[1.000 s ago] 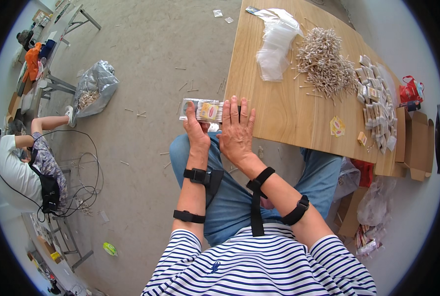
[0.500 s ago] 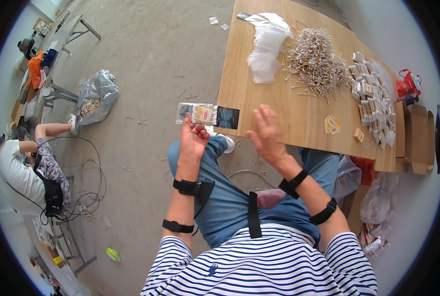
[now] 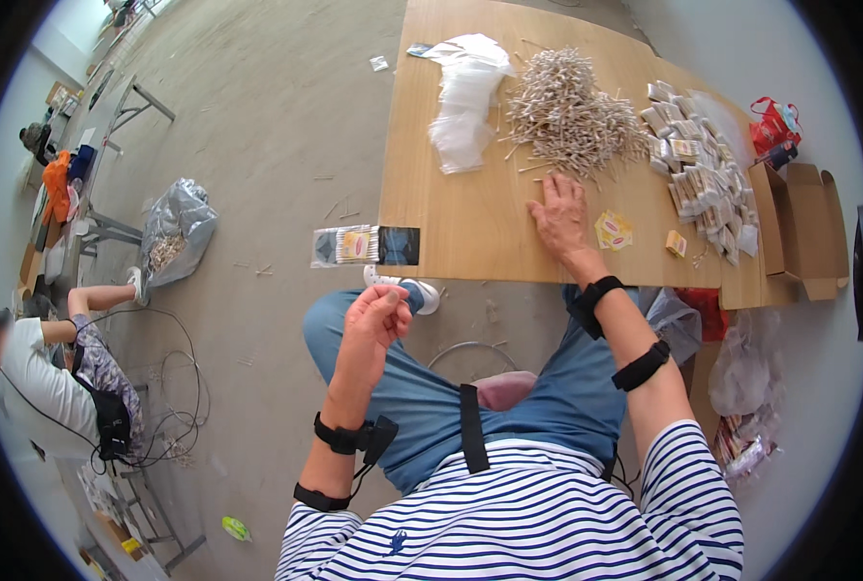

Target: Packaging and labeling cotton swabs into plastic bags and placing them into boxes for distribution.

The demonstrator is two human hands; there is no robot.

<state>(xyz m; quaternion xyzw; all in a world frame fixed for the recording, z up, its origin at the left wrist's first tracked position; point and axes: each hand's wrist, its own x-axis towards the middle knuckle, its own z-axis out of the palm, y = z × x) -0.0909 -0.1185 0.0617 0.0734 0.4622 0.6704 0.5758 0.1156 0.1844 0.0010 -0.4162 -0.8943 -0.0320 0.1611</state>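
The left grip (image 3: 378, 320) hangs short of the desk (image 3: 480, 232), its fingers loosely curled; nothing shows in it, and whether thumb and fingers meet, I cannot tell. Just ahead of it and slightly to its left, a clear packet of cotton swabs (image 3: 357, 245) with a yellow card inside juts out past the desk's left edge, its right end by a dark rectangular patch (image 3: 399, 246) at the corner.

The right grip (image 3: 560, 215) lies palm down over the desk, fingers outstretched and slightly apart, holding nothing visible. Its fingertips reach the near edge of the loose cotton swab pile (image 3: 567, 107) directly ahead; actual contact is unclear. Ahead and to its left lies a fanned stack of clear plastic bags (image 3: 465, 111). Just to its right are yellow cards (image 3: 614, 230), then a small yellow-and-white block (image 3: 677, 243). Farther right and ahead, filled swab packets (image 3: 708, 194) are heaped, with an opened cardboard box (image 3: 790, 228) beyond them.
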